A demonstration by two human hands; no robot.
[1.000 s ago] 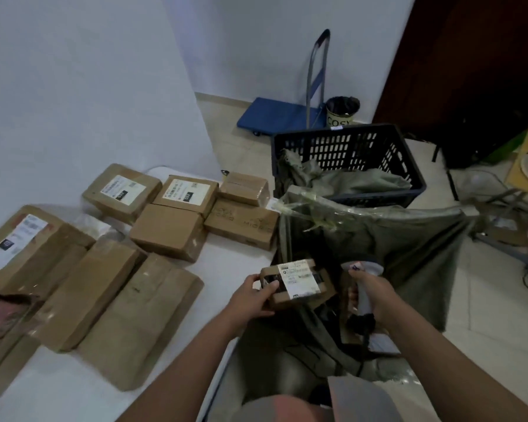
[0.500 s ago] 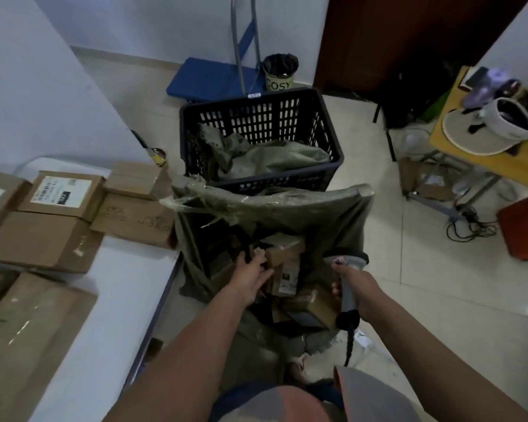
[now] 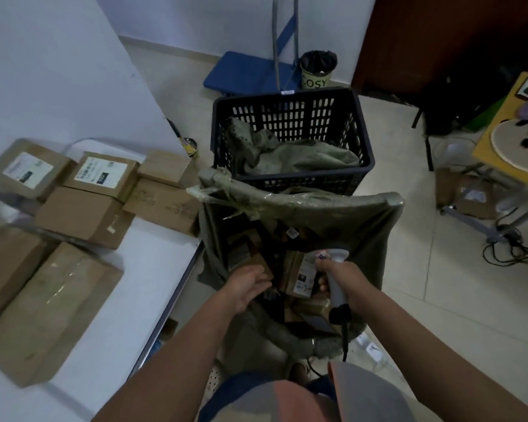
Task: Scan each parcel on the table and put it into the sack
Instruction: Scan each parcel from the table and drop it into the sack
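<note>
With the left hand (image 3: pixel 247 286) empty and relaxed over the sack (image 3: pixel 302 208), the right hand (image 3: pixel 343 277) gripping the scanner (image 3: pixel 336 280), reaching left for another parcel (image 3: pixel 83 216) suits best.

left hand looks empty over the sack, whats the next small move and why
Probably swing the left hand back left to the white table and take a brown cardboard parcel near its edge. That hand hangs open over the grey-green sack, holding nothing. The right hand grips the white handheld scanner, ready to scan. Several parcels wait on the table.
</note>
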